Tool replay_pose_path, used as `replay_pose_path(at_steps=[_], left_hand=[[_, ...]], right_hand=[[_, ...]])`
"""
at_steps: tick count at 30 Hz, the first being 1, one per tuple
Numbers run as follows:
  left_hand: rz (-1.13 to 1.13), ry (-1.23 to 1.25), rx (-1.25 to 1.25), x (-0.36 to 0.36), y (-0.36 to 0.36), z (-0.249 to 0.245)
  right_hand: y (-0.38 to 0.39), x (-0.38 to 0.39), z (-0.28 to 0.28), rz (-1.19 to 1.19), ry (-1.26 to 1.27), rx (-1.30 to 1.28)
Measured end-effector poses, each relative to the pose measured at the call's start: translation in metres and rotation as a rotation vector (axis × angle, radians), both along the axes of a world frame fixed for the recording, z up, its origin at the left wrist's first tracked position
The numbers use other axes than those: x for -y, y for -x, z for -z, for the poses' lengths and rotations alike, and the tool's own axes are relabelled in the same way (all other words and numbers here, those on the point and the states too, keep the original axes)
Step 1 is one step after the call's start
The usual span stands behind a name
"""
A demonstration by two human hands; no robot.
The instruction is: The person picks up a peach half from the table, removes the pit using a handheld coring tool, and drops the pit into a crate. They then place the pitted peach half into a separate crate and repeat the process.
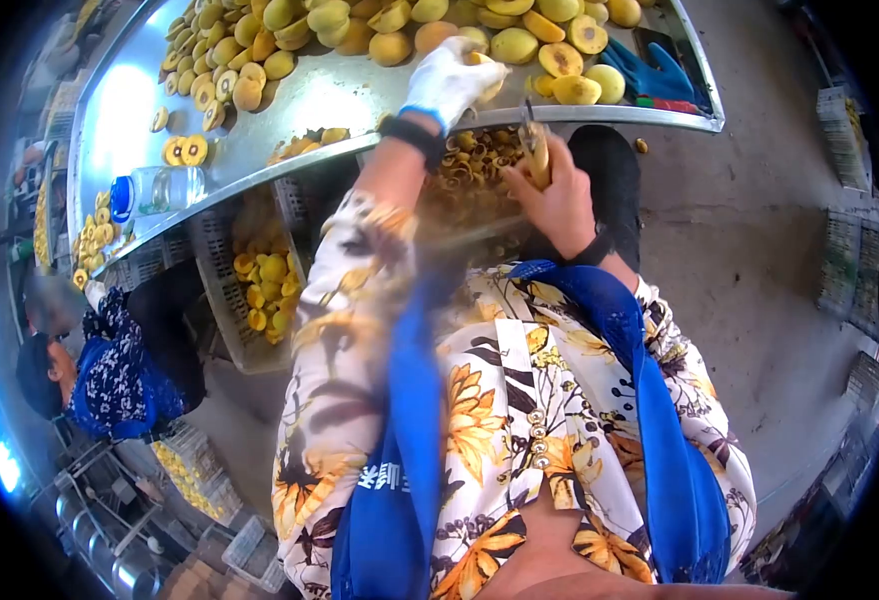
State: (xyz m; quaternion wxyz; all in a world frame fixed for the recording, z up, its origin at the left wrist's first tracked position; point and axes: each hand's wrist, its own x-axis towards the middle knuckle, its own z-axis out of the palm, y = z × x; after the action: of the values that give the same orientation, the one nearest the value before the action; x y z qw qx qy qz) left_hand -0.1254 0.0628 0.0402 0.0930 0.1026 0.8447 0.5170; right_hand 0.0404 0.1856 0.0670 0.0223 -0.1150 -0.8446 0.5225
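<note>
My left hand, in a white glove with a blue cuff, is above the metal table's front edge. Its fingers are curled round a yellow peach piece, mostly covered by the glove. To its right, my bare right hand grips a small knife by its wooden handle, metal tip pointing up and away from me. Cut and whole yellow peaches are heaped behind my left hand, several halves showing brown centres. Below both hands, peach scraps fill a space under the table edge.
The metal table has a raised rim. A clear jar with a blue lid lies at its left, a blue glove at its right. A crate of peach pieces stands below. Another person sits at left; stacked crates stand at right.
</note>
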Motion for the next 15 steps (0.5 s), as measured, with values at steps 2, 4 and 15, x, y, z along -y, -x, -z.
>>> replay_pose_path(at_steps=[2,4,15], left_hand=[[-0.048,-0.462,0.386,0.016,-0.04,-0.044],[-0.109,-0.468,0.318,0.023,-0.071,-0.062],[-0.42,-1.209,0.548,0.059,-0.123,-0.025]], right_hand=[[0.015,0.003,-0.005,-0.03,0.006,-0.112],[0.031,0.011,-0.009,-0.125,-0.076,-0.179],[0.036,0.045,0.008,-0.31,-0.002,-0.093]])
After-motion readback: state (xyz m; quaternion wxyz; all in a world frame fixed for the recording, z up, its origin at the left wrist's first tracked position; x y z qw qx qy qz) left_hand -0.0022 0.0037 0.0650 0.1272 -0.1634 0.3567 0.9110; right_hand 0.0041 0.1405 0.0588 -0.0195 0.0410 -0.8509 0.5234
